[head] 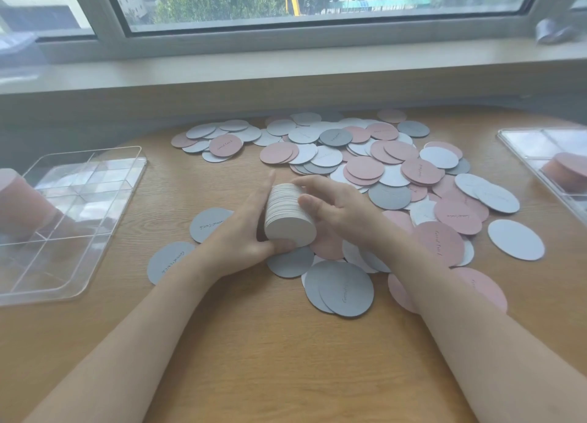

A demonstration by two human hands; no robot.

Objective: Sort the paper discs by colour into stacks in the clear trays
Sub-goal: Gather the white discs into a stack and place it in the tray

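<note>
1. Head view: thick stack of white round paper discs lies on its side, mid wooden table.
2. Left hand cups stack's left side, thumb under its near face.
3. Right hand grips its right side, fingers curled over top.
4. Loose pink, white and grey paper discs scattered behind and right of stack.
5. Clear divided plastic tray left of stack, pink disc stack inside.
6. Second clear tray right of stack.

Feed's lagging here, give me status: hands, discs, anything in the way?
Left hand and right hand both grip white disc stack, held above table. Pink stacks already in left tray and right tray. Loose discs scattered; path to trays open.
</note>
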